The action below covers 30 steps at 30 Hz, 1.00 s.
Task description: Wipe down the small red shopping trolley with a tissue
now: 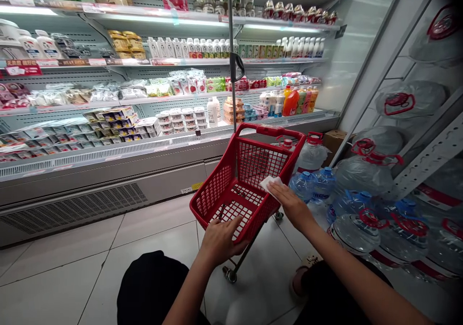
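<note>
A small red shopping cart (220,182) stands on the tiled floor right in front of me, its basket empty. My left hand (221,238) grips the cart's near rim, fingers curled over the edge. My right hand (289,202) presses a white cloth (269,183) against the cart's right rim, fingers lying flat on it. My knees in dark clothing show at the bottom of the view.
An open refrigerated shelf unit (144,151) full of dairy packs, bottles and drinks runs along the left and back. Large water jugs (356,228) with red handles lie stacked on the floor and on a rack at the right. A cardboard box (334,139) sits in the corner.
</note>
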Available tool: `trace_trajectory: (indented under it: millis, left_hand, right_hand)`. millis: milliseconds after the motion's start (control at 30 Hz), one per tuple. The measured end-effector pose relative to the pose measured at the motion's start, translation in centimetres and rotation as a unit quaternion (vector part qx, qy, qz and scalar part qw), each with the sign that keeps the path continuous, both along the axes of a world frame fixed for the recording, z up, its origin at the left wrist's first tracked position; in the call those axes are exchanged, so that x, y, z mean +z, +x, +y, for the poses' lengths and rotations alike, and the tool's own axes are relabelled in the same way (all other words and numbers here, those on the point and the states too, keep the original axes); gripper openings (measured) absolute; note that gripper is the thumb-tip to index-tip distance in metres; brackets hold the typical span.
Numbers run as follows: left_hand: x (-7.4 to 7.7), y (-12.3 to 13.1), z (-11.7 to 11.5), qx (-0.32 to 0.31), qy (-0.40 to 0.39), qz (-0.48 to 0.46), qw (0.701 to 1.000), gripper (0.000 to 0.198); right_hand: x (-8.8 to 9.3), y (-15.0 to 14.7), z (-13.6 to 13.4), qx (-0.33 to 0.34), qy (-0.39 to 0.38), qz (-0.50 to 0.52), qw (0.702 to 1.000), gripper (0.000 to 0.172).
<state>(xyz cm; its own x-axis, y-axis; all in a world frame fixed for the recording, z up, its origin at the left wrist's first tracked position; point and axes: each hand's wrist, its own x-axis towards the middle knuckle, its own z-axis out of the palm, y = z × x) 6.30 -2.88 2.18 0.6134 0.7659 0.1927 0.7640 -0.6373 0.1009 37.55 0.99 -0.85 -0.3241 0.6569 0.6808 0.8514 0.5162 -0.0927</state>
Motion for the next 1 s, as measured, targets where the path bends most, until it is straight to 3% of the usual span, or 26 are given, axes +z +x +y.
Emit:
trace_trajectory:
  millis: [133,333,433,500,600,733,833,1000]
  left_hand:
    - [-0.6,0.5,0.2,0.067,0.013,0.001,0.998,0.028]
    - [-1.5,2.0,0.4,0.084,0.011,-0.006,0.996,0.026]
    - [-1.8,2.5,0.3,0.082,-0.008,-0.016,0.996,0.022]
    - [-1.8,2.8,0.1,0.088,-0.004,-0.021,0.996,0.023]
    - [-1.6,2.7,-0.1,0.084,0.012,-0.024,0.996,0.036]
    - [-0.8,0.9,0.3,-0.048,0.002,-0.054,0.997,0.057]
    - [-0.5,-1.0,1.0,-0.106,0.020,-0.080,0.991,0.046]
    - [-1.1,-2.0,2.0,-0.076,0.058,-0.077,0.992,0.028]
  right_hand:
    - [-0.2,-1.7,-1.1,-0.012,-0.009,0.015,1.000,0.080]
    - [-1.2,-7.8,-7.3,0.086,-0.031,-0.022,0.996,0.077]
    - [-1.5,-8.5,-8.5,0.143,-0.027,-0.045,0.988,0.071]
    - [-1.3,-7.5,-7.8,0.153,-0.028,-0.054,0.986,0.070]
    - [-0.8,-4.7,-5.0,0.114,-0.019,-0.028,0.993,0.072]
    - [-0.1,-1.3,-0.7,0.048,-0.031,0.016,0.998,0.080]
    - [0.0,-0.8,1.2,0.031,-0.051,0.032,0.998,0.082]
    - [-0.6,-3.5,-0.4,0.038,-0.035,0.035,0.998,0.084]
